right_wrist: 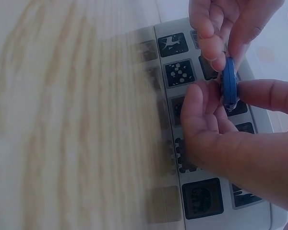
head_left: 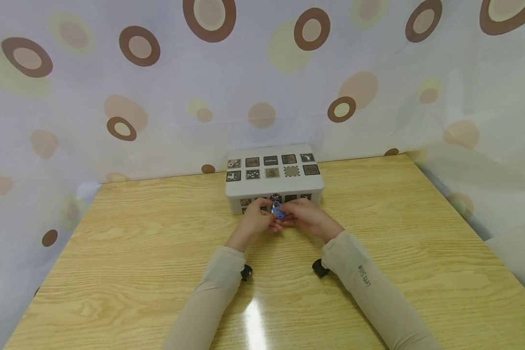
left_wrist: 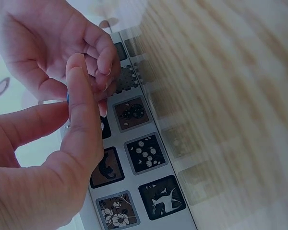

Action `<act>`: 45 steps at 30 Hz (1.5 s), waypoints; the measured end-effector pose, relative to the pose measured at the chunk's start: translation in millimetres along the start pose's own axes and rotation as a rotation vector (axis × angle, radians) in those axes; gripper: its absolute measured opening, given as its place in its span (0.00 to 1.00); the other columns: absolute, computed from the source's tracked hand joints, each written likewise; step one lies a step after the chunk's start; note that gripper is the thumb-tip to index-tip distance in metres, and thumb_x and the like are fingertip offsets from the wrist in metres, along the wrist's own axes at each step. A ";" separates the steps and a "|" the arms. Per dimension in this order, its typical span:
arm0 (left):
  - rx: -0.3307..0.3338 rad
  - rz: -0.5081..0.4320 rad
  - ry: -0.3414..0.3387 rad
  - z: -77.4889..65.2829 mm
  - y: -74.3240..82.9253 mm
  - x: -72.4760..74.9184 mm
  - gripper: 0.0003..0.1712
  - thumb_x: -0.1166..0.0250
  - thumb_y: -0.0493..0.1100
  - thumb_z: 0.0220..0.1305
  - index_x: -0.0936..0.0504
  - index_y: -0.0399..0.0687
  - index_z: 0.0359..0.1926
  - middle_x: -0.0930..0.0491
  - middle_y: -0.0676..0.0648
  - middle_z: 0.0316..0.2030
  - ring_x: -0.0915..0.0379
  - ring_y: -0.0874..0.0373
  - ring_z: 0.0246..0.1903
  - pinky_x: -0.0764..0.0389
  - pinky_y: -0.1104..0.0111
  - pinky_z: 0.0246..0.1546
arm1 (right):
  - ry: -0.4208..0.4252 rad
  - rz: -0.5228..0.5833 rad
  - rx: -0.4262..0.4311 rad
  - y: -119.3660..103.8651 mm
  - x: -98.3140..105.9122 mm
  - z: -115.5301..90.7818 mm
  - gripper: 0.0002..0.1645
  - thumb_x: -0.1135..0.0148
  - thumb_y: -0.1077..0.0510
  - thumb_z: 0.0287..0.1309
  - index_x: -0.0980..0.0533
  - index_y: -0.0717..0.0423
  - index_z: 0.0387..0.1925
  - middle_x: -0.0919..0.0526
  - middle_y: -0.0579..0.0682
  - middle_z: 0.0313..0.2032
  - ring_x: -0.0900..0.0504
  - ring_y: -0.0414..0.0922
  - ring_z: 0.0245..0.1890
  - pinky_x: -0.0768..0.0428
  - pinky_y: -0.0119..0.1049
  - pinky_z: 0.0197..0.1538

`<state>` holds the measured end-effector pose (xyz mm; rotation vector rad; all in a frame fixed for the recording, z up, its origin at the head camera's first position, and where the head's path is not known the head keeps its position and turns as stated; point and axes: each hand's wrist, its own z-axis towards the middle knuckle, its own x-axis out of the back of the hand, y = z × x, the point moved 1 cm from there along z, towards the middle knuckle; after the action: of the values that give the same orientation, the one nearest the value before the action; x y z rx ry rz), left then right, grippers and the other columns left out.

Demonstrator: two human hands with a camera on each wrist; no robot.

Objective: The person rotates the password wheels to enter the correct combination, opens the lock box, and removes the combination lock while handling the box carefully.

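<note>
A blue padlock [head_left: 277,211] is at the metal clasp [head_left: 275,197] on the front of a white box [head_left: 273,186] patterned with dark picture squares. My left hand [head_left: 254,219] pinches the padlock from the left, thumb against fingers. From the other side, my right hand [head_left: 307,217] grips it between thumb and fingers. Edge-on, the padlock [right_wrist: 229,86] shows between the fingertips in the right wrist view. Fingers cover nearly all of it in the left wrist view. Whether its shackle passes through the clasp I cannot tell.
The box stands at the back of a wooden table [head_left: 157,253], close to a spotted white curtain [head_left: 170,102]. More of the curtain hangs along the left and right sides. Black straps [head_left: 320,268] show at both wrists, near the beige sleeves [head_left: 367,277].
</note>
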<state>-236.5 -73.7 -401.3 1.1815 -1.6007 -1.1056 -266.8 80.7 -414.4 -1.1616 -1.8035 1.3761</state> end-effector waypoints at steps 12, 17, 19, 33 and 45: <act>0.001 -0.010 0.003 -0.6 1.1 -0.6 0.22 0.49 0.27 0.68 0.37 0.32 0.62 0.19 0.34 0.30 0.19 0.55 0.23 0.15 0.60 0.37 | 0.001 -0.006 0.003 0.5 -0.9 1.3 0.20 0.57 0.63 0.70 0.31 0.81 0.51 0.21 0.52 0.33 0.19 0.39 0.32 0.18 0.30 0.44; -0.004 -0.013 0.000 -1.4 1.5 -1.1 0.22 0.48 0.26 0.68 0.37 0.32 0.62 0.19 0.32 0.32 0.18 0.53 0.24 0.15 0.60 0.36 | -0.008 0.005 0.010 0.1 -2.2 1.2 0.20 0.57 0.64 0.70 0.31 0.81 0.49 0.21 0.52 0.32 0.19 0.39 0.31 0.18 0.29 0.42; -0.007 -0.014 -0.001 -1.4 1.4 -1.1 0.22 0.48 0.26 0.68 0.37 0.31 0.62 0.19 0.32 0.32 0.18 0.54 0.24 0.14 0.61 0.36 | -0.011 0.005 0.014 0.2 -2.4 1.4 0.20 0.58 0.64 0.70 0.31 0.81 0.50 0.21 0.52 0.33 0.19 0.39 0.31 0.18 0.29 0.42; -0.002 -0.017 0.004 -1.0 1.0 -0.9 0.22 0.48 0.27 0.68 0.37 0.32 0.62 0.19 0.34 0.30 0.19 0.55 0.23 0.14 0.60 0.36 | 0.005 -0.008 -0.002 1.1 -2.6 1.7 0.23 0.58 0.62 0.71 0.35 0.81 0.55 0.23 0.53 0.36 0.21 0.39 0.32 0.18 0.29 0.42; -0.002 -0.014 0.007 -0.3 0.8 -1.8 0.22 0.48 0.26 0.68 0.37 0.32 0.62 0.19 0.31 0.32 0.18 0.54 0.23 0.14 0.62 0.35 | 0.011 0.023 -0.014 1.4 -0.5 3.0 0.20 0.54 0.63 0.69 0.31 0.80 0.51 0.21 0.50 0.32 0.20 0.39 0.31 0.18 0.31 0.44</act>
<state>-236.0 -71.9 -400.7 1.1956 -1.5878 -1.1102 -268.7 79.0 -416.6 -1.1982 -1.8004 1.3688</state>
